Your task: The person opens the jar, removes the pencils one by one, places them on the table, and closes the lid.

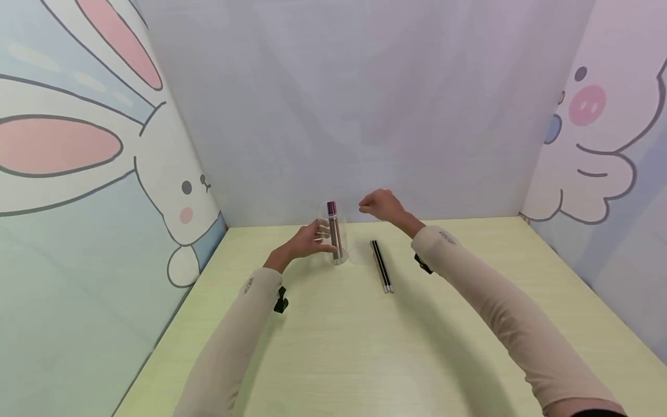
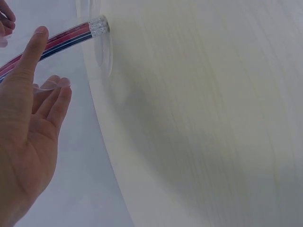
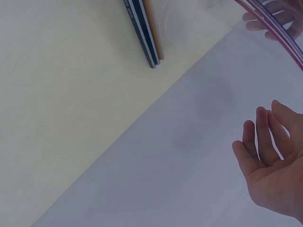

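Near the back of the table, my left hand [image 1: 307, 240] holds a clear cylindrical pencil cup [image 1: 342, 234], thumb on the near side and fingers round the far side. Several red and dark blue pencils [image 1: 334, 231] stand inside, leaning; the left wrist view shows their silver ferrules [image 2: 98, 27] at the cup's bottom. To the right of the cup, my right hand [image 1: 383, 205] is raised above the table's back edge. Its fingers [image 3: 265, 137] are loosely bent, with nothing between them. Below it, a few dark pencils and a tan one [image 3: 152, 28] lie side by side on the table.
A faint clear round shape [image 1: 359, 255] lies on the pale wooden table [image 1: 333, 347], between the cup and the loose pencils. Behind the table rises a plain grey-white wall [image 1: 359, 116]. Side walls with cartoon animals [image 1: 172, 174] stand left and right.
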